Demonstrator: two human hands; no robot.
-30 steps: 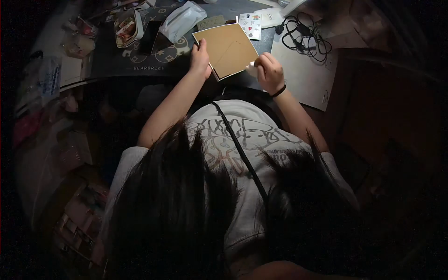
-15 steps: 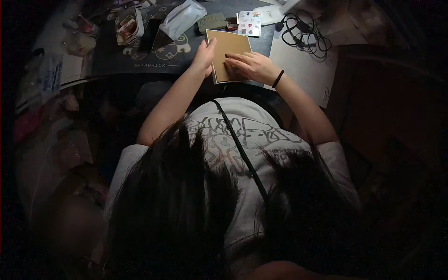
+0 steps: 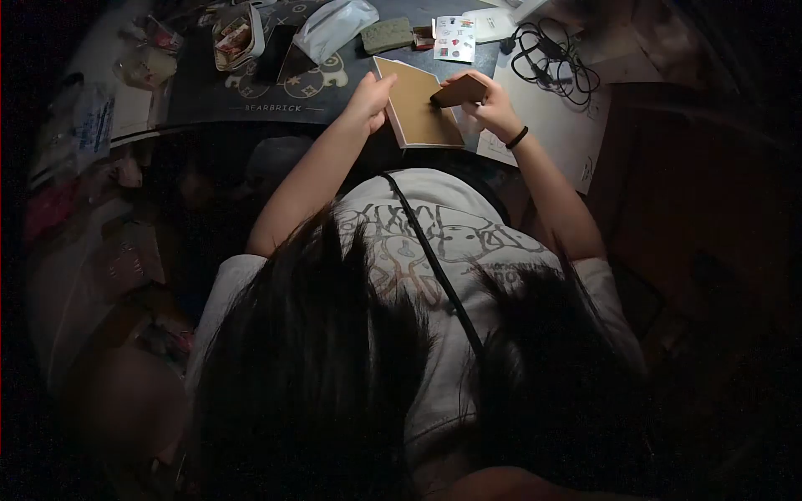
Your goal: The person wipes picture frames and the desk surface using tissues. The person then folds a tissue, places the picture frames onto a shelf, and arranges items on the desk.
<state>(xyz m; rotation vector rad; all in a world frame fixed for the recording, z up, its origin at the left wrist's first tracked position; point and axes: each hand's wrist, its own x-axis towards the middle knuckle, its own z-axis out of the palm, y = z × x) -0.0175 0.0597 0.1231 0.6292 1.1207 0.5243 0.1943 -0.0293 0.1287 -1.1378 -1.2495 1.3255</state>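
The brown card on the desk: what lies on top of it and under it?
On the brown card, the left hand grips its left edge; the right hand holds a small brown piece over its right corner. Underneath, only the dark mat shows around it; the rest is covered.

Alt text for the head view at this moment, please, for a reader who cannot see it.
Seen from above, a person's left hand steadies a tan square cardboard sheet on a dark desk mat, while the right hand lifts a small brown cardboard piece over it. Black tangled cables lie beyond.

The left hand [image 3: 370, 98] steadies a brown board [image 3: 418, 108] while the right hand [image 3: 493, 104] at 1 o'clock grips what looks like a brown flap [image 3: 458, 90].
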